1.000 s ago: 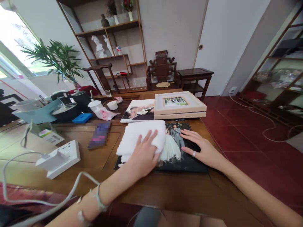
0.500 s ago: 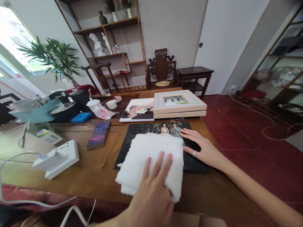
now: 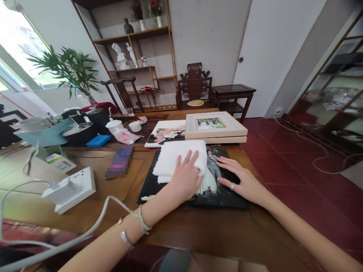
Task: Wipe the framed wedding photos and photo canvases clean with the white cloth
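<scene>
The wedding photo panel (image 3: 211, 196) lies flat on the bench (image 3: 232, 230), with two stacked picture frames (image 3: 215, 132) behind it. A folded white towel (image 3: 172, 156) sits on top of the panel. The left hand (image 3: 184, 182) lies on the towel, fingers a little apart. The right hand (image 3: 245, 183) rests at the panel's right side, fingers spread, not pinching. The towel looks soft, fluffy and light, so a flat hand can push it. The panel looks stiff and smooth; it may slide or scratch, so hold it by its edges.
</scene>
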Available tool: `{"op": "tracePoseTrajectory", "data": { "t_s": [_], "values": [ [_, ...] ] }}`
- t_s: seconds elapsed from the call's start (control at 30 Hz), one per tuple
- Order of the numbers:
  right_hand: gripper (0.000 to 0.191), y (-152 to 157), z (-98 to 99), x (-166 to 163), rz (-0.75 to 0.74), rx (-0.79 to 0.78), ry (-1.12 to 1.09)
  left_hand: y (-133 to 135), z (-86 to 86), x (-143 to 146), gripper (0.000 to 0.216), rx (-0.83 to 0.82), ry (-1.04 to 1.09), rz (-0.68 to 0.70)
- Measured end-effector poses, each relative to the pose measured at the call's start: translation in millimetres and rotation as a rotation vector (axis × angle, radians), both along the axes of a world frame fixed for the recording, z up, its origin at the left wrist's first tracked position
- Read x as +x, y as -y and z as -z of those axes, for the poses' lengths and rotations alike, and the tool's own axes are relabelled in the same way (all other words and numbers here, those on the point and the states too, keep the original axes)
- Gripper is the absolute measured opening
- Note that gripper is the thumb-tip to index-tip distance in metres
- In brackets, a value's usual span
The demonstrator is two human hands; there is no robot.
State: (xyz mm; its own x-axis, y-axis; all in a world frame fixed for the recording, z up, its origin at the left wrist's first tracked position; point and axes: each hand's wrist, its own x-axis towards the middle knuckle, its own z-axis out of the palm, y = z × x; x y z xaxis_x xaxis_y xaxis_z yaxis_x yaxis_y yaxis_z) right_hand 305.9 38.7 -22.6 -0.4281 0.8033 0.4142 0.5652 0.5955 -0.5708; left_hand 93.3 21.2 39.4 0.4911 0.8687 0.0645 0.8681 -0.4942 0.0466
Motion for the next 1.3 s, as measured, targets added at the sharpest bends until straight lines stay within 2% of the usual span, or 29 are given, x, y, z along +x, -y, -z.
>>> {"op": "tracePoseTrajectory", "data": {
  "t_s": [0.13, 0.23, 0.33, 0.43, 0.6, 0.7, 0.8, 1.0, 1.1, 1.2, 1.3],
  "values": [
    [0.046, 0.4, -1.5, 0.1, 0.008, -0.006, -0.001, 38.4, 1.6, 10.6, 0.029, 0.016, 0.003, 0.031],
    [0.047, 0.8, -1.6, 1.2, -0.003, -0.003, 0.014, 70.3, -1.0, 20.2, 0.025, -0.03, -0.037, 0.091],
    [0.046, 1.1, -0.9, 1.7, -0.01, 0.003, 0.021, 83.8, -3.2, 26.2, 0.025, -0.064, -0.064, 0.117],
    [0.043, 1.4, 0.3, 1.2, 0.017, -0.01, 0.012, 73.1, -2.8, 27.2, 0.027, -0.033, -0.056, 0.074],
    [0.043, 1.3, 2.9, 1.4, 0.009, -0.006, -0.006, 26.0, 0.3, 26.8, 0.029, 0.082, -0.062, -0.067],
    [0.043, 0.4, 4.9, 2.3, 0.023, 0.0, 0.004, 7.6, 1.9, 29.7, 0.032, 0.075, -0.079, -0.076],
    [0.043, -0.8, 6.4, 2.9, 0.037, -0.014, 0.008, 14.8, 4.6, 35.6, 0.03, 0.104, -0.095, -0.028],
    [0.043, -2.3, 6.0, 4.2, 0.002, -0.009, -0.038, 78.9, 10.6, 49.4, 0.027, 0.095, -0.109, 0.115],
    [0.044, -3.3, 6.9, 4.8, -0.024, 0.008, -0.043, 96.7, 7.0, 50.5, 0.029, 0.06, -0.075, 0.18],
    [0.044, -4.0, 8.2, 4.5, -0.023, 0.002, -0.034, 88.6, 0.5, 48.2, 0.029, 0.036, -0.098, 0.168],
    [0.043, -2.9, 7.6, 3.7, 0.024, -0.019, -0.044, 58.0, -2.2, 44.2, 0.029, 0.069, -0.118, 0.073]
  ]
}}
